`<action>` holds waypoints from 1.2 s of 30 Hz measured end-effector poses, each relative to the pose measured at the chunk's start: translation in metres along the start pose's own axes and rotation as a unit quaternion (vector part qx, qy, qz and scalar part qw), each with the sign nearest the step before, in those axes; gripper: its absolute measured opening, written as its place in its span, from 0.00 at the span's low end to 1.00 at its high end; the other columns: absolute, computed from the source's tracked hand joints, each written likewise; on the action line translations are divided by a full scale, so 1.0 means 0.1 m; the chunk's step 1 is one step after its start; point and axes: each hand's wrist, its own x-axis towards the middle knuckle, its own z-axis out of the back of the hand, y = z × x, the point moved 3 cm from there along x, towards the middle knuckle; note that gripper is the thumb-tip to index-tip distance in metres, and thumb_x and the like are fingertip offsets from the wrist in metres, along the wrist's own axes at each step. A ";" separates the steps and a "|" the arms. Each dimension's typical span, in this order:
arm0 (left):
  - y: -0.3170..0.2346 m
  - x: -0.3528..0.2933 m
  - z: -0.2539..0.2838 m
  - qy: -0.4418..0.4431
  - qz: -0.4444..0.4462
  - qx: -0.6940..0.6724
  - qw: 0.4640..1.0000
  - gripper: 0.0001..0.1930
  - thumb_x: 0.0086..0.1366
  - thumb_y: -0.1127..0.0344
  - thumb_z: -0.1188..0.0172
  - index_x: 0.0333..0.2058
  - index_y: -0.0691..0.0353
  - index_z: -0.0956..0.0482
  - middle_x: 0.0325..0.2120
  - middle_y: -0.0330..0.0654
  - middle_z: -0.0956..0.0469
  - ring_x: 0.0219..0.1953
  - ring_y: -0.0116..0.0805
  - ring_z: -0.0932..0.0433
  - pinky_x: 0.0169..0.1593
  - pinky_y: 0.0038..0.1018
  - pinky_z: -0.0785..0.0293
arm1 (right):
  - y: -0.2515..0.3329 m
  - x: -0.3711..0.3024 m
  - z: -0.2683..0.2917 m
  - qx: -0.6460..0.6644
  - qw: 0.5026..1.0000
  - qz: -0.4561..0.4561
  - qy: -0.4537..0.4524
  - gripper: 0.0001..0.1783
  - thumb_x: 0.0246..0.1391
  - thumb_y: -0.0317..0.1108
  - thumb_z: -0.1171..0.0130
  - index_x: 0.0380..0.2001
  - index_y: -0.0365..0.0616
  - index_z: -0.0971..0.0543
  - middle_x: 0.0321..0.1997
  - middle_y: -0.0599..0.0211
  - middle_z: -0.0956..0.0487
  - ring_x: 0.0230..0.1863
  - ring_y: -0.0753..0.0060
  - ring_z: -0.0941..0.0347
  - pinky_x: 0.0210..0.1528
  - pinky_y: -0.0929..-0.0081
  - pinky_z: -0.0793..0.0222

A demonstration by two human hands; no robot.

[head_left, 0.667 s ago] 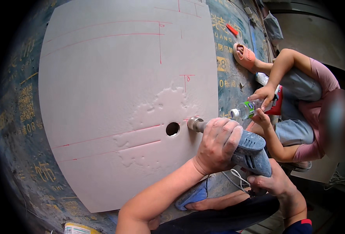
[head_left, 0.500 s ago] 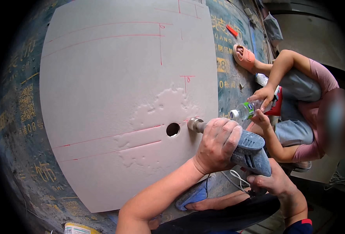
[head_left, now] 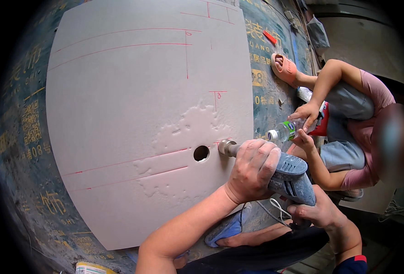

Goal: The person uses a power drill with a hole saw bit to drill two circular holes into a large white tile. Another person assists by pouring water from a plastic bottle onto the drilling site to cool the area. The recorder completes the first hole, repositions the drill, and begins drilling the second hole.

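With both hands I hold a dusty grey corded power drill (head_left: 292, 176), fitted with a round metal hole saw (head_left: 228, 148). My left hand (head_left: 255, 169) is closed round its front end. Behind it, my right hand (head_left: 319, 210) wraps the rear grip, with the trigger hidden. The hole saw touches or hovers close over a large pale tile (head_left: 115, 100), near the tile's right edge; which of the two I cannot tell. Just left of it is a round cut hole (head_left: 201, 154). Wet patches and red marking lines cover the surface around.
On the right a person crouches, hands (head_left: 306, 116) on a clear plastic bottle (head_left: 282, 131) tilted toward the tile. An orange-red tool (head_left: 270, 37) lies on the printed floor sheet (head_left: 26, 150). My blue shoe (head_left: 229, 227) and a yellow-rimmed tub (head_left: 94, 268) are near the bottom.
The drill, both my hands and the bottle keep nearly the same places. The whole view has shifted slightly.
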 end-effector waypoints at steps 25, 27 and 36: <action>-0.01 -0.04 -0.01 -0.003 -0.007 0.016 1.000 0.34 0.55 0.57 0.31 0.58 0.65 0.30 0.51 0.56 0.22 0.52 0.60 0.21 0.59 0.57 0.28 | -0.09 0.05 0.02 -0.020 1.000 -0.006 0.017 0.13 0.61 0.32 0.37 0.46 0.37 0.20 0.27 0.73 0.21 0.28 0.82 0.27 0.34 0.76 0.29; -0.02 -0.04 -0.01 -0.004 -0.008 0.014 1.000 0.33 0.55 0.58 0.31 0.58 0.65 0.30 0.51 0.56 0.22 0.52 0.60 0.21 0.59 0.57 0.28 | -0.11 0.05 0.02 -0.027 0.999 -0.003 0.019 0.13 0.61 0.32 0.37 0.46 0.37 0.20 0.27 0.73 0.21 0.28 0.82 0.27 0.34 0.76 0.29; -0.02 -0.05 -0.01 -0.004 -0.012 0.018 1.000 0.32 0.55 0.60 0.32 0.58 0.64 0.30 0.50 0.55 0.22 0.51 0.58 0.21 0.58 0.56 0.27 | -0.15 0.06 0.03 -0.040 0.999 0.003 0.022 0.15 0.60 0.32 0.36 0.48 0.38 0.19 0.31 0.72 0.20 0.32 0.81 0.25 0.38 0.76 0.27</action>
